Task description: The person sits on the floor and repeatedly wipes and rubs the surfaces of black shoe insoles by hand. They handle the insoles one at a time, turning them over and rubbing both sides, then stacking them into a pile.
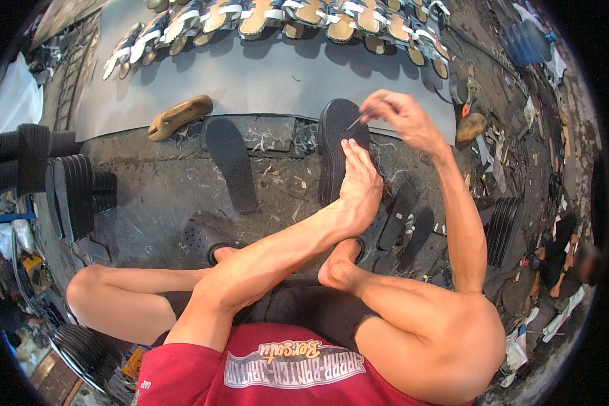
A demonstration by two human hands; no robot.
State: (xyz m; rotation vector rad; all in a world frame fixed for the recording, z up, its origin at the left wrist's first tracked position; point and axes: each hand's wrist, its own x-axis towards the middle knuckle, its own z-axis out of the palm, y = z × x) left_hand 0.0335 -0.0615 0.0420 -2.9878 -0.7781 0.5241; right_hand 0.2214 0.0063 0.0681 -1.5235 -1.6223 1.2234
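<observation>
Left hand [361, 181] and right hand [402, 118] are by the near edge of a grey sheet [264, 88], toward its right corner. Across that edge lies a stack of black soles [333, 142], partly under the left hand, which presses down flat, fingers together, and just left of the right hand, which, slightly blurred, pinches a thin tool [356, 122] above the stack; contact is unclear.

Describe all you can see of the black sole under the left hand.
The black sole looks rubbery, with a finely textured top and rounded far end. It lies flat, pointing away, apparently atop other soles, its far end overlapping the grey sheet. The left hand rests on it; the right hand holds a thin tool over it, contact unclear.
</observation>
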